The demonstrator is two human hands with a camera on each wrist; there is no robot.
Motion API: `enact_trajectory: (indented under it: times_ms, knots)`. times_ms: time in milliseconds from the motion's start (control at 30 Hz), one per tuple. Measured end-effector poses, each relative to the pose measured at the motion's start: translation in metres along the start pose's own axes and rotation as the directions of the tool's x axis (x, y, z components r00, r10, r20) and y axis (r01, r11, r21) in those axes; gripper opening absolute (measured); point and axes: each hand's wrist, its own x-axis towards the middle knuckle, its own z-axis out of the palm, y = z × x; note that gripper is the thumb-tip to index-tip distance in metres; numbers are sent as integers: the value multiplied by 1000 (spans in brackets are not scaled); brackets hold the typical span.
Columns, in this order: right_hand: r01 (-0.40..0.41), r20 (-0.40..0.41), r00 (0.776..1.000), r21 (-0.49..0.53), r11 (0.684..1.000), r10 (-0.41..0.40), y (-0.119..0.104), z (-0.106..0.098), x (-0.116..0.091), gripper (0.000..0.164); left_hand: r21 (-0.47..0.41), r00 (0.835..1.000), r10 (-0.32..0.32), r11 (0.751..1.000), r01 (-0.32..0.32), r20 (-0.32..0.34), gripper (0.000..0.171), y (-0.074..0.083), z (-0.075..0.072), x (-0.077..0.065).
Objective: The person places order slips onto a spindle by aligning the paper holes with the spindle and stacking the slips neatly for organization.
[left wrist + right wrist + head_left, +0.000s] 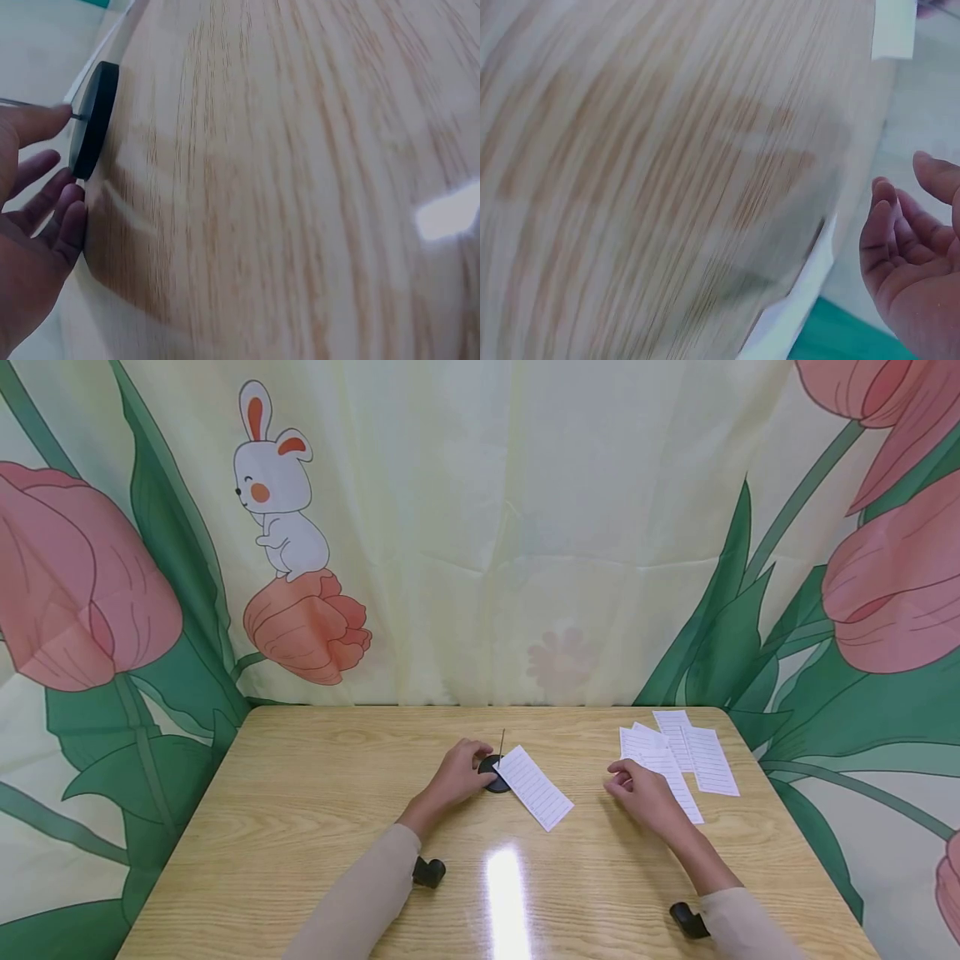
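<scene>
A bill spike with a round black base (495, 774) and a thin upright metal rod (502, 745) stands on the table. One lined white paper slip (536, 788) lies slantwise with its upper corner at the rod. My left hand (457, 770) is at the left side of the base. In the left wrist view, its loosely bent fingers (56, 202) come close to the rim of the black base (96, 124), with the thumb near the rod; contact is unclear. My right hand (647, 795), fingers loosely curled, holds nothing beside several lined slips (660, 756).
The wooden table (315, 793) ends at the back against a curtain (450, 568) printed with tulips and a rabbit. Two more slips (712, 762) lie near the table's right edge. A bright light reflection (507, 902) shows on the tabletop.
</scene>
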Motion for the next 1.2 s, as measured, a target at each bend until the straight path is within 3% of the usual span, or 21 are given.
enact_trajectory:
  times_ms: [233, 467, 1000, 1200]
  knots:
    - [-18, -33, 999, -42, 999, 16, 21, -15, -4, 34, -10, 999, -1, 1000, 2, 49, 60, -4, 0, -3]
    - [-86, -18, 996, -70, 994, 85, 35, -30, -12, 45, 40, 998, 17, 999, -19, 65, 72, -6, 0, -5]
    - [-171, -68, 984, -137, 976, 163, 75, -56, -25, 52, 73, 999, 34, 997, -37, 38, 69, -7, 2, -6]
    - [-242, -18, 970, -168, 956, 242, 80, -60, -26, 61, 73, 999, 32, 997, -34, 32, 66, -6, 1, -6]
